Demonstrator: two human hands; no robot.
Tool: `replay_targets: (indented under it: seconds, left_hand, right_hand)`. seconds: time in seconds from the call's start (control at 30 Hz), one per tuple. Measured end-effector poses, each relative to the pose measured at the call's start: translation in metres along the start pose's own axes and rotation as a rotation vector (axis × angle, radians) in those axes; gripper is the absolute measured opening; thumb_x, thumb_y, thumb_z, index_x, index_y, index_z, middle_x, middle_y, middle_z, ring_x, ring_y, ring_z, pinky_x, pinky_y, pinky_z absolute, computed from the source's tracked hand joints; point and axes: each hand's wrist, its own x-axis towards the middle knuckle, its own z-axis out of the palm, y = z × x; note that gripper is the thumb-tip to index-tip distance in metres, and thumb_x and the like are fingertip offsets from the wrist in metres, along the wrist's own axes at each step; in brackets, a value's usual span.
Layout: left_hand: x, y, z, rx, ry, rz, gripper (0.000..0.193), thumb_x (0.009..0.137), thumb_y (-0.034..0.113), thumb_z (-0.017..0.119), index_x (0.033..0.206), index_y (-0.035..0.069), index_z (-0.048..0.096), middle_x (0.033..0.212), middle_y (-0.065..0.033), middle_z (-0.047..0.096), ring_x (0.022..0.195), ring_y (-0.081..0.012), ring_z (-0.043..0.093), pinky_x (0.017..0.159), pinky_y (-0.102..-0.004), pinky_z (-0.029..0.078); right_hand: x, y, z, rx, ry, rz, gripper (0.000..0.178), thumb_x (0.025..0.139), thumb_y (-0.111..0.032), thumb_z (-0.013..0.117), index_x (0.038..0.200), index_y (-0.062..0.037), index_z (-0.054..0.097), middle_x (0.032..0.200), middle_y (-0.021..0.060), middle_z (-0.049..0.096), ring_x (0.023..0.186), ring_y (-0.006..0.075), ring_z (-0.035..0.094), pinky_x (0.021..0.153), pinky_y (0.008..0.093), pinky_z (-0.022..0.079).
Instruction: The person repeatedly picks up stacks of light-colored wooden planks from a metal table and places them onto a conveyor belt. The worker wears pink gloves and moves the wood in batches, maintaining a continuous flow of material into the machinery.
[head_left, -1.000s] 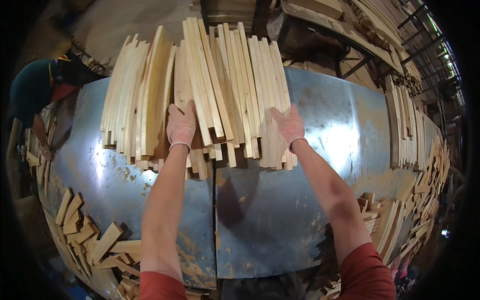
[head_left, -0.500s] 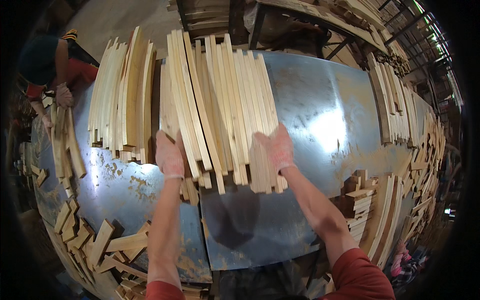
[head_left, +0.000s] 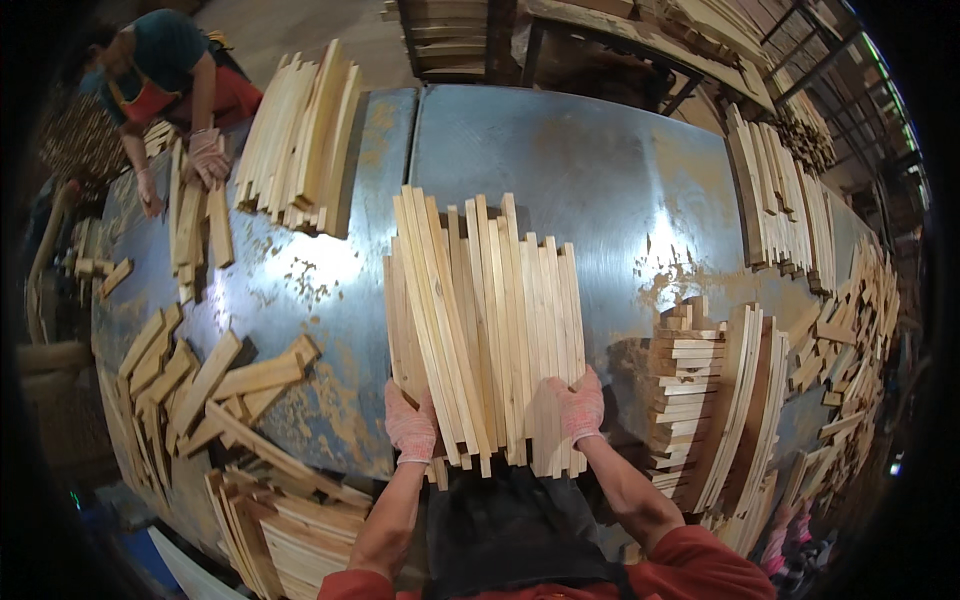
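Observation:
A wide bundle of pale wooden strips (head_left: 500,330) lies lengthwise in front of me, its near ends over the table edge against my dark apron (head_left: 500,530). My left hand (head_left: 410,425), in a pinkish knit glove, grips the bundle's left side close to the near end. Gloved the same way, my right hand (head_left: 578,405) clasps the opposite side, thumb on top. Several upper strips slant across the others, and their ends are uneven. The fingers beneath the bundle are hidden.
The metal table (head_left: 580,140) carries another strip stack (head_left: 300,140) at far left and more strips (head_left: 780,200) at right. Short offcuts (head_left: 200,390) lie at left; stacked blocks (head_left: 685,390) stand at right. A co-worker (head_left: 180,80) handles wood pieces at upper left.
Both hands have drawn the bundle toward my body, away from the stack at far left. The view has shifted, and more of the co-worker shows.

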Motion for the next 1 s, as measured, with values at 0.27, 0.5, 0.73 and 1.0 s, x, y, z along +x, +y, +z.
replay_targets:
  seconds: [0.27,0.5,0.73,1.0]
  left_hand:
    - [-0.093,0.014,-0.051,-0.427,-0.020,0.047,0.055,0.094,0.044,0.070,0.127,0.001,0.062,0.117,-0.0252,0.070,0.109,-0.0451,0.067,0.092,-0.0528,0.053]
    - [-0.069,0.110,-0.026,0.059,0.022,-0.027,0.124,0.078,0.051,0.085,0.169,0.001,0.016,0.153,-0.0230,0.053,0.143,-0.0371,0.051,0.113,-0.0406,0.049]
    - [-0.099,-0.010,-0.096,-0.602,-0.192,0.058,0.093,0.073,0.033,0.086,0.152,0.005,0.046,0.131,-0.0212,0.069,0.123,-0.0377,0.066,0.109,-0.0421,0.051]
    - [-0.199,-0.223,-0.267,-0.022,0.007,-0.179,0.081,0.063,0.022,0.089,0.134,0.004,0.056,0.121,-0.0180,0.070,0.113,-0.0342,0.068,0.102,-0.0421,0.054]
  right_hand:
    - [-0.049,0.051,-0.032,0.050,-0.093,-0.165,0.073,0.079,-0.039,0.087,0.134,0.0012,0.063,0.120,0.0239,0.073,0.111,0.0411,0.071,0.097,0.0458,0.056]
    - [-0.054,0.050,-0.028,-0.055,-0.072,-0.238,0.071,0.084,-0.037,0.087,0.136,0.0036,0.062,0.126,0.0249,0.073,0.114,0.0415,0.070,0.098,0.0455,0.054]
    - [-0.044,0.065,-0.029,-0.028,-0.116,-0.289,0.068,0.088,-0.038,0.086,0.132,0.0082,0.062,0.124,0.0244,0.074,0.111,0.0375,0.071,0.097,0.0429,0.053]
    - [-0.029,0.082,-0.014,0.247,-0.229,-0.277,0.062,0.094,-0.037,0.082,0.131,0.0082,0.061,0.114,0.0173,0.074,0.097,0.0268,0.070,0.089,0.0394,0.057]
